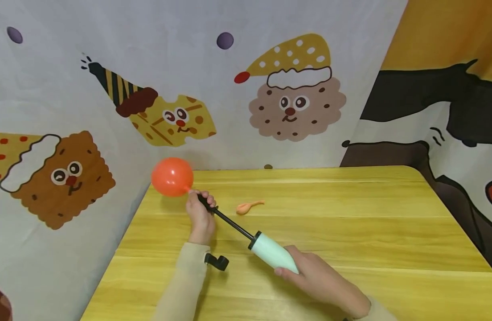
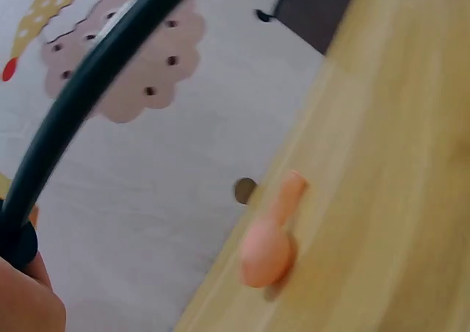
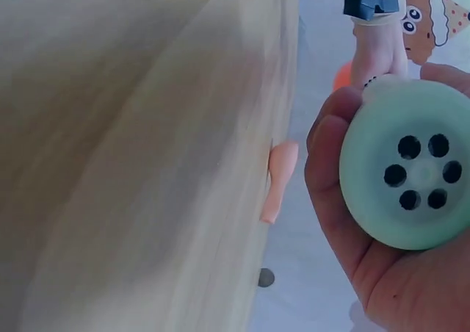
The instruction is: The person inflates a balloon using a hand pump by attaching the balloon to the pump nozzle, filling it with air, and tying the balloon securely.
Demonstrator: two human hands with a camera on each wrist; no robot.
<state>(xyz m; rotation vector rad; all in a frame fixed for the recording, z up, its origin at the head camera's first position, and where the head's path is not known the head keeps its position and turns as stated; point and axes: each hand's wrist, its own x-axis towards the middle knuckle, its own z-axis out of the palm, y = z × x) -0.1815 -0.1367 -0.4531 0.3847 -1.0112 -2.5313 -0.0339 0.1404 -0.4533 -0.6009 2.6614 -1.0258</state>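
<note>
My right hand [image 1: 316, 276] grips the mint-green barrel of a balloon pump [image 1: 274, 252], its fingers wrapped round it. In the right wrist view the round end of the pump [image 3: 426, 172] with several dark holes faces the camera. The black rod of the pump is drawn out and runs up-left to its nozzle end, which my left hand [image 1: 201, 214] holds. There the left fingers pinch the neck of a partly inflated, round orange-red balloon [image 1: 172, 177] at the nozzle. Beyond the rod, a flat peach-coloured balloon [image 1: 246, 207] lies on the table.
The wooden table [image 1: 350, 223] has a rounded far-right corner. Behind it and on the left hangs a white cloth [image 1: 182, 26] printed with cartoon biscuits in party hats. A black wrist mount [image 1: 217, 261] juts from the left sleeve.
</note>
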